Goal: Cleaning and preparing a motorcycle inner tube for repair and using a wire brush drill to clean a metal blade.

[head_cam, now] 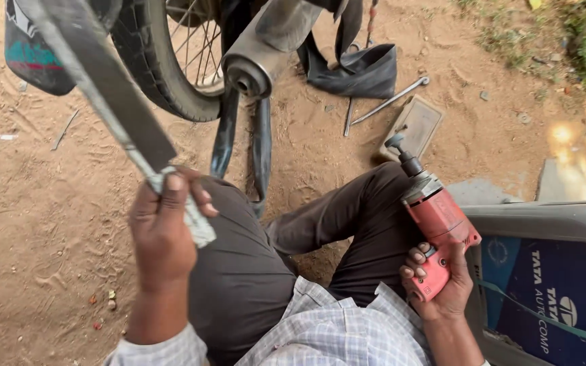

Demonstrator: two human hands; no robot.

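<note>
Your left hand (163,227) is raised in front of you, wrist straight, fingers (201,196) wrapped fully around the lower end of a long flat metal bar (113,102). The bar runs up and left from your fist toward the top corner of the view, crossing in front of the tyre (145,61). It looks rigid and fairly heavy, with bare, smooth faces. Held at its end, it will lever hard against your wrist; a grip nearer its middle would likely steady it.

Past the bar, the spoked wheel (194,47) and the silver exhaust (256,57) sit above your knees. A black stand (260,146) reaches down to the sandy ground (42,224).

Further right, a folded black tube (361,71), a thin wrench (391,100) and a flat tray (415,125) lie on the ground, well apart from both hands.

Your right hand (442,281) rests low beside your thigh, fingers (416,259) closed on the grip of a red drill (435,220), its nose tilted up and left. The drill appears compact, dense and hard-cased; the grip is the proper hold. A grey and blue panel (544,285) lies just beside it.
</note>
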